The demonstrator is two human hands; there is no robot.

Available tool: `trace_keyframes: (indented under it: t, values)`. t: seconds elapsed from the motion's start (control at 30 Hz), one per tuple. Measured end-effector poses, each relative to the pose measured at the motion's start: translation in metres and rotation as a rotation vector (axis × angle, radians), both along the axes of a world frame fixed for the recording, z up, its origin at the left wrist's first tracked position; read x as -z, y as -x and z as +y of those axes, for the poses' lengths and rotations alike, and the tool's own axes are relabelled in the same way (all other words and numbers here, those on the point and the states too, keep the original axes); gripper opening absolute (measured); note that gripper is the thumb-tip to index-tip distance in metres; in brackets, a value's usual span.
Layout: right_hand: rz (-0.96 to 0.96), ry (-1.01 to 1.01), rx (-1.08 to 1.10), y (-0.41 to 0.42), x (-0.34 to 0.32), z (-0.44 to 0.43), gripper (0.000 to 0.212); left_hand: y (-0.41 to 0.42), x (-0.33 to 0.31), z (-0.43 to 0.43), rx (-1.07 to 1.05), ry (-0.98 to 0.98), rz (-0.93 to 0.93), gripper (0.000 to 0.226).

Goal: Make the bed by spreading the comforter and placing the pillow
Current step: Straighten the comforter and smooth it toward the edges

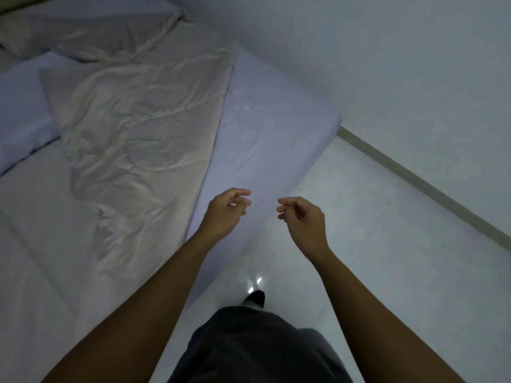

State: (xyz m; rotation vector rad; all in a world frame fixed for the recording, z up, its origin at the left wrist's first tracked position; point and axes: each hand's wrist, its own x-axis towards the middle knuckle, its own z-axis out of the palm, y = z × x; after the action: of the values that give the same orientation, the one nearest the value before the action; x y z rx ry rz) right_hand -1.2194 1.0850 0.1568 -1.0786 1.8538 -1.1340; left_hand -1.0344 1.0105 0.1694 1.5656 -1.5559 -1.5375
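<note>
A wrinkled cream comforter [138, 134] lies spread diagonally over the bed, its long edge running along the right side. The mattress [265, 128] wears a pale lilac sheet, bare along its right strip. A pale lilac pillow [19, 114] rests at the left edge, partly under the comforter. A grey-cream bunched piece of bedding [91, 31] lies at the far head end. My left hand [228, 207] hovers above the mattress edge, fingers loosely curled and holding nothing. My right hand [300, 214] hangs beside it over the floor, also empty with curled fingers.
White glossy floor tiles [373, 244] stretch to the right of the bed. A white wall [387, 64] with a pale skirting board [414, 178] runs close behind the bed's far corner. My dark trousers [249, 346] and one foot [255, 298] show below.
</note>
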Motion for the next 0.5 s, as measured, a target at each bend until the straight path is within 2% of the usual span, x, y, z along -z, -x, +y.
trace_keyframes:
  t: [0.23,0.5]
  values:
    - [-0.039,0.027,0.046,0.116,-0.004,-0.103,0.025,0.115,-0.012,-0.097,0.01,0.087,0.022,0.022]
    - [-0.032,-0.003,-0.112,0.241,-0.005,-0.232,0.024,0.233,-0.015,-0.19,-0.156,0.103,0.003,0.024]
